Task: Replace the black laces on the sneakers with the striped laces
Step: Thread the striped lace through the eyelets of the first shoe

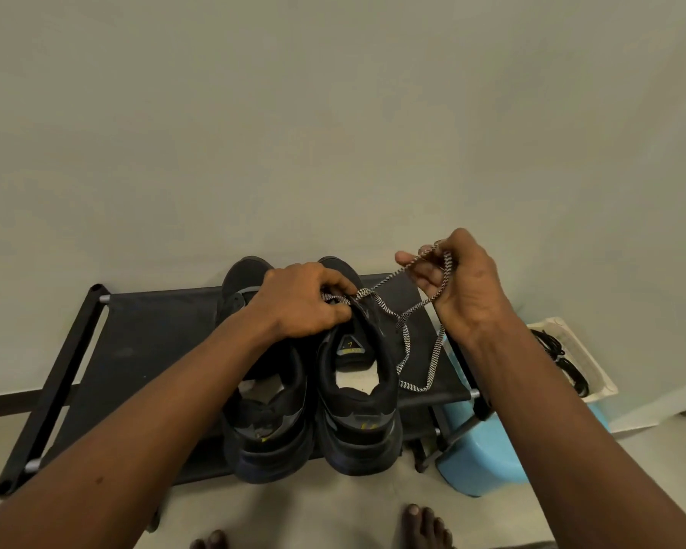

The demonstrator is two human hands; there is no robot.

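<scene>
Two black sneakers stand side by side, heels towards me, on a black rack: the left sneaker (268, 425) and the right sneaker (359, 406). A black-and-white striped lace (404, 342) runs from the right sneaker's eyelets up to my right hand and hangs in a loop over the rack. My left hand (305, 301) pinches the lace at the right sneaker's tongue. My right hand (460, 285), raised to the right, grips the lace wound around its fingers. Black laces (559, 356) lie in a white tray at the right.
The black fabric rack (143, 342) stands against a pale wall. A light blue stool (480, 449) sits at the rack's right end, under the white tray (595, 374). My bare toes (424, 525) show at the bottom edge.
</scene>
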